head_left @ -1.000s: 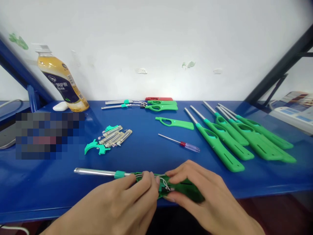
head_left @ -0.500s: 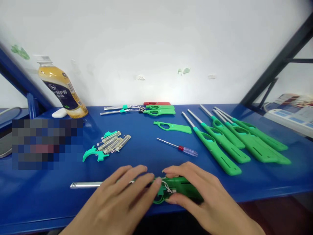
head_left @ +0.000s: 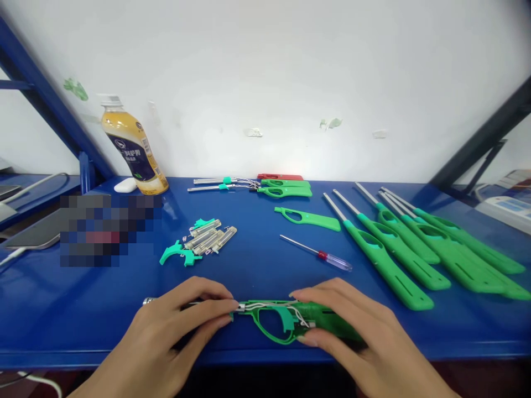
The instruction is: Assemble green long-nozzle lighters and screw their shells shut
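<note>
Near the front edge of the table lies an opened long-reach lighter with its green handle shell (head_left: 326, 313) facing up, white wires (head_left: 269, 304) and a teal trigger (head_left: 286, 318) exposed inside. My left hand (head_left: 178, 326) pinches the inner end of its metal tube (head_left: 148, 301), where tube meets shell, and covers most of the tube. With thumb and fingers on opposite edges, my right hand (head_left: 365, 320) grips the handle behind the trigger. Just beyond lie a screwdriver (head_left: 338, 261) with a clear purple handle and a loose green handle half (head_left: 317, 220).
Several assembled green lighters (head_left: 388, 265) lie at the right. Clear fuel tanks (head_left: 207, 240) and teal triggers (head_left: 172, 252) are piled left of centre. Tubes with wires (head_left: 211, 188) and handle halves (head_left: 286, 190) lie by the wall. A drink bottle (head_left: 135, 152) and white case (head_left: 125, 185) stand back left.
My left hand has moved left off the trigger area and now pinches the tube's inner end, uncovering the trigger guard. My right hand keeps its grip. The view has shifted left.
</note>
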The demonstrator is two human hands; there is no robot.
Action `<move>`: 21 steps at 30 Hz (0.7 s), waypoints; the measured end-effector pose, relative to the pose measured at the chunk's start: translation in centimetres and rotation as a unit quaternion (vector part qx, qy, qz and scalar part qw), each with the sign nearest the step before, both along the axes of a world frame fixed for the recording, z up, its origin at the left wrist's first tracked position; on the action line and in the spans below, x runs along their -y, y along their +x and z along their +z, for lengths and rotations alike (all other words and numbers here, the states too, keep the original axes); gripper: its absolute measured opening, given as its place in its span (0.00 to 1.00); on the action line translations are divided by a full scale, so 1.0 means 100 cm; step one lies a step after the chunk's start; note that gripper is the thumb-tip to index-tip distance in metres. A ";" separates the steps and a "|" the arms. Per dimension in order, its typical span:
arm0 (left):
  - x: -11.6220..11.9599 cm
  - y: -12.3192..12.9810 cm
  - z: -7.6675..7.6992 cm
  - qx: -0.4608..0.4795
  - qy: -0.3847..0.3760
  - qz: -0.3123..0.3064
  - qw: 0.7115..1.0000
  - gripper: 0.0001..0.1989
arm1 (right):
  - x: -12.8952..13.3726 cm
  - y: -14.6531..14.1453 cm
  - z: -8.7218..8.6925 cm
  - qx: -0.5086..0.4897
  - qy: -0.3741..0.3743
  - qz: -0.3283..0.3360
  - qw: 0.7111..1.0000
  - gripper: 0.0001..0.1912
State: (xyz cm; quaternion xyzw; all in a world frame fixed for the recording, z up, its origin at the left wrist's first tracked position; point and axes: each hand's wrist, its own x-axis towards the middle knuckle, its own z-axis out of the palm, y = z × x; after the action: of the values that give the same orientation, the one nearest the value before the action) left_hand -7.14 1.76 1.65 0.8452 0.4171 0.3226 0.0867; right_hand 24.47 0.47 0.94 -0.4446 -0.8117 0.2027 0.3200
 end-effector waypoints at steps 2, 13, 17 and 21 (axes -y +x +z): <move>-0.001 -0.001 -0.002 0.022 -0.023 -0.016 0.999 0.12 | -0.001 0.000 0.000 -0.001 -0.001 0.001 1.000 0.19; -0.003 0.005 -0.007 0.040 -0.035 -0.028 0.998 0.14 | -0.001 -0.001 0.004 -0.018 -0.004 0.011 1.000 0.18; -0.001 0.003 -0.011 0.017 -0.030 -0.020 0.999 0.15 | 0.000 0.000 0.004 -0.009 0.000 0.009 1.000 0.19; 0.001 -0.001 -0.010 -0.021 -0.039 -0.025 0.999 0.17 | -0.001 0.000 0.004 -0.011 0.003 0.012 1.000 0.19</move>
State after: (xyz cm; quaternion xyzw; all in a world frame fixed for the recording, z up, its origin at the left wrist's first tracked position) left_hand -7.27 1.70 0.65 0.8579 0.4103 0.2856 0.1188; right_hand 24.44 0.56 1.31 -0.4317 -0.8140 0.2088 0.3278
